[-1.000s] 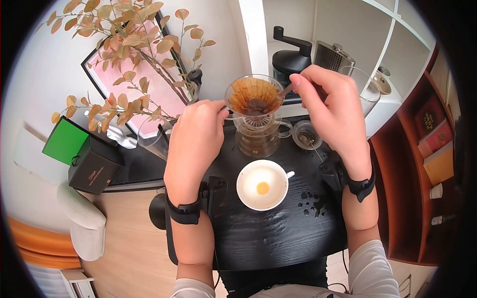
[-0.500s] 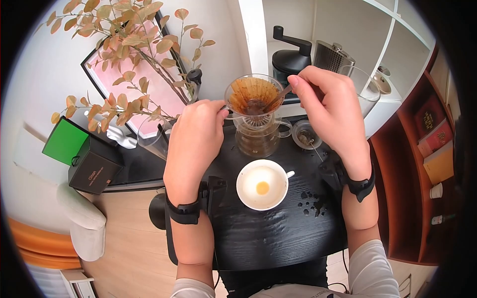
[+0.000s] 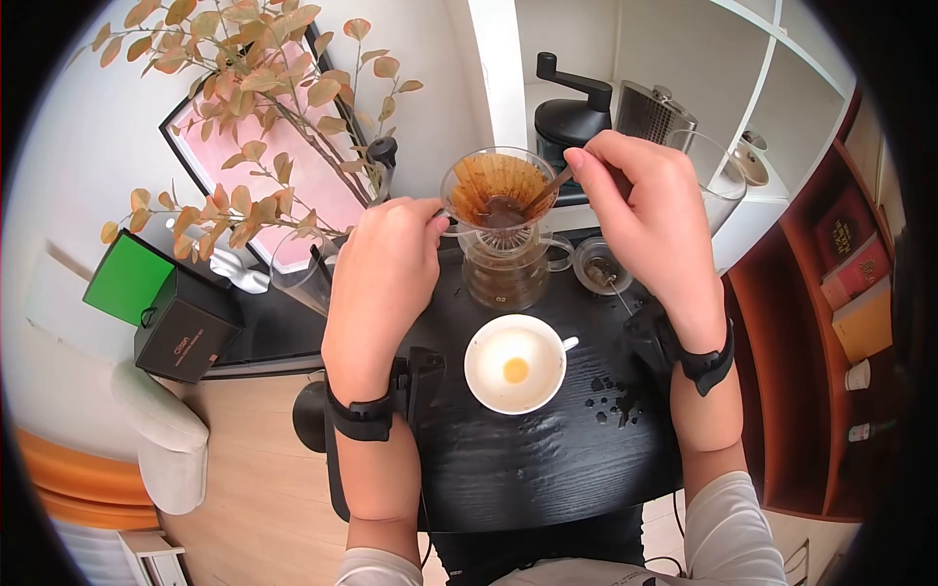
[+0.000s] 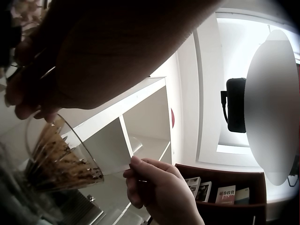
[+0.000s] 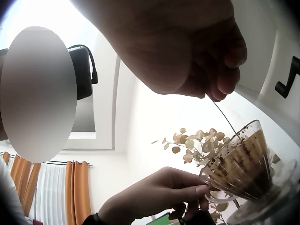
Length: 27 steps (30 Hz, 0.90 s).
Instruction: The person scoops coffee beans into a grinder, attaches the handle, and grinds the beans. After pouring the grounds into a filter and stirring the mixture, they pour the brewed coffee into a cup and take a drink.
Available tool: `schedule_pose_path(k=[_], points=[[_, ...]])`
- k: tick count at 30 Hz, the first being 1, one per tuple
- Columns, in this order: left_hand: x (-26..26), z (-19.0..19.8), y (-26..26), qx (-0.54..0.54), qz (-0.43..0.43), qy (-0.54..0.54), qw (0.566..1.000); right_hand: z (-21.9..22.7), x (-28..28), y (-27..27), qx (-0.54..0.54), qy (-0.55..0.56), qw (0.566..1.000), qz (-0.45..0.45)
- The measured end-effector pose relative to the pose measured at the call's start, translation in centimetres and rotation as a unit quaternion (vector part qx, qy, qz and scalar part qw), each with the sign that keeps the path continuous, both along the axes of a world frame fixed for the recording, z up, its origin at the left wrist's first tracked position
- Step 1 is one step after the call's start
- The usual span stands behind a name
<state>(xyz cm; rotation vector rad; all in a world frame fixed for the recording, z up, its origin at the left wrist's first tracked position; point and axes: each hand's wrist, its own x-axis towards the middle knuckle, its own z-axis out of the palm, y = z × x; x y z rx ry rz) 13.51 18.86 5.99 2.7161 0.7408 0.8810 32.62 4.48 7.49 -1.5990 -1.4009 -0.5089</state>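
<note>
With the left hand (image 3: 384, 269) pinching the handle (image 3: 457, 232) of the glass dripper (image 5: 246, 166) just beside its fingers, and the right hand's (image 3: 650, 210) fingers pinched on a thin stirrer (image 3: 549, 188) slanting below them into the paper filter (image 3: 510, 174), a hard scrape could tear damp paper or tip the dripper.

Brown filter (image 3: 506, 178), white cup (image 3: 490, 354), black table (image 3: 489, 469)
Between left fingers (image 3: 427, 208) and right fingers (image 3: 608, 146), the filter is amber-brown, mottled darker; below them, the cup shows white round a yellow-orange patch (image 3: 516, 370), and the table has streaky grain. Left of the left fingers, leaves (image 3: 322, 92) are dusty orange, a box (image 3: 186, 327) black with a green lid (image 3: 127, 278).
</note>
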Motion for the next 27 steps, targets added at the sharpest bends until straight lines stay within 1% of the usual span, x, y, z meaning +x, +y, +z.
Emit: schedule_pose_path(k=[2, 4, 5, 7, 8, 10, 11, 13, 14, 16, 17, 19, 20, 22, 25, 27], points=[[0.00, -0.02, 0.00, -0.008, 0.000, -0.002, 1.000, 0.13, -0.26, -0.13, -0.009, 0.005, 1.000, 0.007], [0.00, 0.01, -0.02, -0.003, 0.002, 0.000, 1.000, 0.21, -0.43, -0.18, -0.004, 0.046, 0.999, 0.023], [-0.01, 0.01, -0.04, -0.003, 0.002, 0.000, 1.000, 0.22, -0.44, -0.19, -0.004, 0.046, 0.999, 0.024], [-0.04, 0.01, -0.07, 0.005, 0.004, -0.001, 1.000, 0.25, -0.41, -0.18, -0.003, 0.098, 0.995, 0.034], [-0.05, 0.01, -0.08, 0.005, 0.004, -0.001, 1.000, 0.20, -0.34, -0.10, -0.003, 0.098, 0.995, 0.034], [-0.06, 0.01, -0.10, 0.004, 0.008, 0.003, 1.000, 0.02, -0.13, 0.16, 0.037, 0.053, 0.998, 0.015], [-0.04, 0.01, -0.11, 0.004, 0.008, 0.003, 1.000, 0.01, -0.10, 0.20, 0.037, 0.053, 0.998, 0.015], [0.00, 0.03, -0.13, -0.001, 0.010, 0.003, 1.000, 0.03, -0.05, 0.24, 0.033, -0.011, 0.999, -0.014], [-0.01, 0.02, -0.13, -0.001, 0.010, 0.003, 1.000, 0.06, -0.09, 0.16, 0.033, -0.012, 0.999, -0.014], [-0.04, -0.04, -0.11, 0.008, 0.007, 0.000, 1.000, 0.15, -0.27, -0.13, -0.010, -0.006, 1.000, -0.011], [-0.04, -0.13, -0.04, 0.008, 0.007, -0.001, 1.000, 0.17, -0.37, -0.21, -0.010, -0.006, 1.000, -0.011], [-0.05, -0.26, 0.13, 0.004, 0.005, 0.000, 1.000, 0.27, -0.55, -0.29, -0.025, 0.028, 0.999, 0.012], [-0.05, -0.15, 0.04, 0.005, 0.005, -0.001, 1.000, 0.29, -0.58, -0.31, -0.024, 0.027, 0.999, 0.012], [-0.04, 0.14, -0.25, -0.043, 0.014, 0.010, 0.999, 0.31, -0.55, -0.30, -0.015, 0.081, 0.996, 0.039], [-0.02, 0.28, -0.32, -0.039, 0.015, 0.015, 0.999, 0.29, -0.44, -0.19, 0.014, 0.099, 0.994, 0.041], [-0.03, 0.28, -0.31, -0.038, 0.013, 0.015, 0.999, 0.04, -0.20, 0.06, 0.027, 0.085, 0.995, 0.037]])
